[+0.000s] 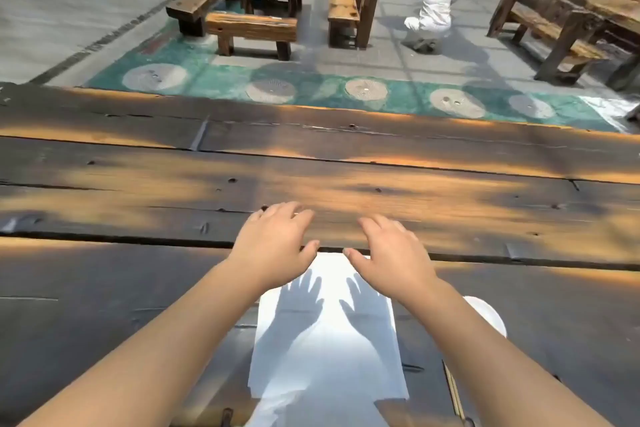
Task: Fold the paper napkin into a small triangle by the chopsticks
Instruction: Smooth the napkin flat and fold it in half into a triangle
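One napkin (325, 350) under two open hands (332, 246)

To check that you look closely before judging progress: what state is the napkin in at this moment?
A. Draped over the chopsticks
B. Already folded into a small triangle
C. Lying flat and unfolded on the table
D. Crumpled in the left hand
C: the napkin lies spread flat on the table, with both hands' shadows falling on it; the left hand and right hand hover open above its far edge, holding nothing.
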